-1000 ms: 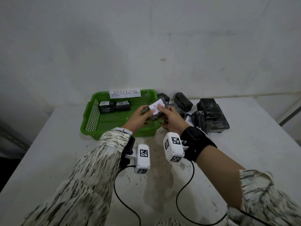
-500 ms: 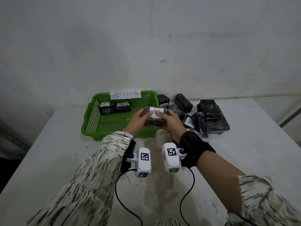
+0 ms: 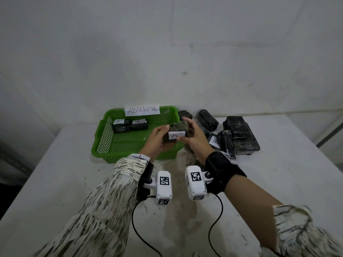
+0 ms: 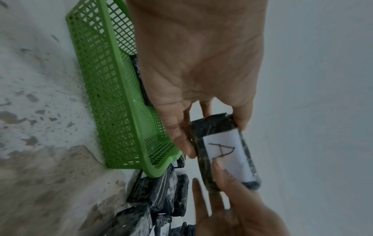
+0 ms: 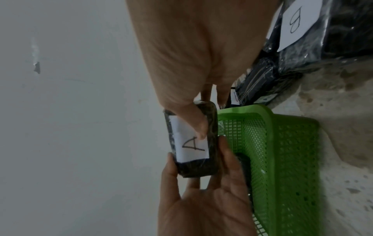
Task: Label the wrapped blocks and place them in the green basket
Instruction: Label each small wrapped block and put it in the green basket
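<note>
We hold the labelled block [image 3: 176, 133] level over the near right corner of the green basket [image 3: 104, 138], left hand [image 3: 157, 140] gripping its left end, right hand [image 3: 194, 140] pinching its right, open floor at ten o'clock, left hand nearer.

The basket [image 3: 104, 143] sits on the bench [image 3: 278, 182], its far side near the wall [image 3: 167, 52]. Two labelled blocks [image 3: 130, 124] lie side by side in the basket's far left part. Above its right near corner, both hands hold a block [image 3: 176, 131]: left hand [image 3: 157, 140] nearer the basket's middle, right hand [image 3: 194, 140] toward the pile of blocks [image 3: 237, 136] lying right of the basket.
</note>
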A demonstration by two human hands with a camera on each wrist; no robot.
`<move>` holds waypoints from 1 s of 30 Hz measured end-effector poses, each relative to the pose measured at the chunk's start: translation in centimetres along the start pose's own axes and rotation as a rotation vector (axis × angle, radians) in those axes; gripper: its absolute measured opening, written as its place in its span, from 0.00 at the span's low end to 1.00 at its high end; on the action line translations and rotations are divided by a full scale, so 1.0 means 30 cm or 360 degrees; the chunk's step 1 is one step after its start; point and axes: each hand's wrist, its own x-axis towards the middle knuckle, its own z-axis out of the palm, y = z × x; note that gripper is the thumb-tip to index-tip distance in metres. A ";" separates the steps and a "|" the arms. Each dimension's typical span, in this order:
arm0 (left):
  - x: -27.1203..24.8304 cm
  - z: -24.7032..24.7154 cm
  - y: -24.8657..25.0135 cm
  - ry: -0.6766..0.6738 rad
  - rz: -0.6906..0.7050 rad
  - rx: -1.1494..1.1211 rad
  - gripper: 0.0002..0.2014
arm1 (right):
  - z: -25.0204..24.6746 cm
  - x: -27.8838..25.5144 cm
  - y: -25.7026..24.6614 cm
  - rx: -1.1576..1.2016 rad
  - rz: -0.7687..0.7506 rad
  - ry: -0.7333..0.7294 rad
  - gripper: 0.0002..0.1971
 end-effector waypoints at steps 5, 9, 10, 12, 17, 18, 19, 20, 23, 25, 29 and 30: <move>0.000 -0.022 0.001 0.0026 0.0184 -0.0088 0.25 | -0.023 -0.034 -0.009 0.0280 0.0224 -0.0169 0.34; -0.010 -0.035 -0.004 -0.0124 0.0323 0.0104 0.31 | -0.024 -0.024 -0.004 0.0562 0.0606 -0.0204 0.26; -0.011 -0.035 -0.005 -0.0156 0.0346 0.0151 0.31 | -0.018 -0.020 -0.006 0.0538 0.0631 -0.0193 0.25; -0.012 -0.031 -0.006 -0.0152 0.0371 0.0195 0.30 | -0.008 -0.017 -0.013 0.0490 0.0587 -0.0124 0.20; 0.000 -0.028 -0.004 -0.0213 0.0223 0.0150 0.30 | -0.006 -0.014 -0.016 0.0464 0.0384 0.0057 0.12; 0.001 -0.026 -0.004 -0.0256 0.0173 0.0156 0.29 | -0.006 -0.011 -0.014 0.0468 0.0374 0.0081 0.12; 0.000 -0.024 -0.006 -0.0285 0.0134 0.0145 0.26 | -0.007 -0.011 -0.012 0.0459 0.0366 0.0093 0.11; -0.002 -0.018 -0.005 -0.0278 0.0107 0.0123 0.20 | -0.006 -0.012 -0.013 0.0441 0.0358 0.0091 0.12; -0.002 -0.007 -0.001 -0.0106 0.0085 0.0080 0.05 | -0.002 -0.017 -0.014 0.0374 0.0314 0.0040 0.15; 0.003 -0.014 -0.008 -0.0066 0.0099 0.0092 0.06 | 0.000 -0.017 -0.016 0.0385 0.0313 0.0018 0.17; -0.003 -0.020 -0.007 -0.0121 0.0161 0.0094 0.09 | 0.001 -0.019 -0.015 0.0366 0.0293 -0.0005 0.22; -0.003 -0.018 -0.005 -0.0111 0.0165 0.0100 0.09 | 0.001 -0.024 -0.019 0.0341 0.0271 0.0013 0.24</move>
